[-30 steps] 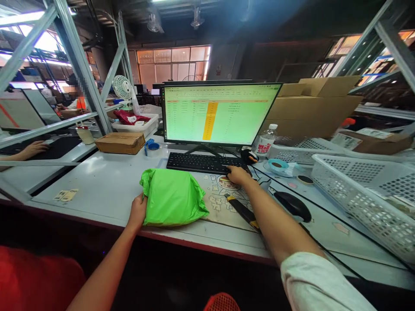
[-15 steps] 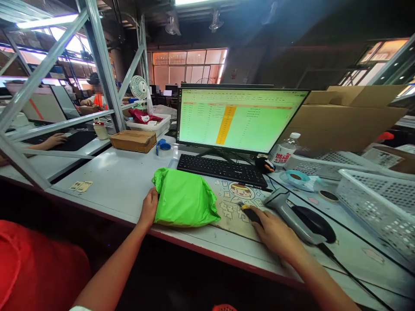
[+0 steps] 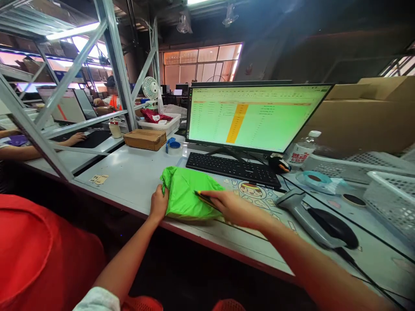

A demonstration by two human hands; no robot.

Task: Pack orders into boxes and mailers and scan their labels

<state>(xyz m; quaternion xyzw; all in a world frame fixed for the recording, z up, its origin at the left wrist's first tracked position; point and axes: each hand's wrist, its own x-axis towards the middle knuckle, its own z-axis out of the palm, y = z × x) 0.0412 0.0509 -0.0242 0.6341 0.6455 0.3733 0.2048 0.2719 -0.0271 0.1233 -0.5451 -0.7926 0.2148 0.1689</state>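
A bright green plastic mailing bag [image 3: 181,201], plump with contents, lies at the front of the desk. My left hand [image 3: 159,203] grips its left edge, fingers closed on the plastic. In my right hand [image 3: 235,208] is a utility knife [image 3: 207,198], black and yellow, held over the bag's right half with its tip pointing left. Whether the tip touches the plastic I cannot tell. Under the bag's right side lies a cartoon-printed desk mat [image 3: 256,192].
Behind the bag stand a keyboard [image 3: 230,168] and a lit monitor [image 3: 253,116]. A barcode scanner [image 3: 308,220] and black mouse [image 3: 333,226] lie right, near a white basket [image 3: 392,207]. A cardboard box [image 3: 145,139] and blue tape [image 3: 173,147] sit at back left. Another person's hand [image 3: 76,138] rests beyond the frame.
My right hand has moved left with the utility knife, from the desk mat to over the green bag. My left hand keeps its hold. The view has shifted slightly.
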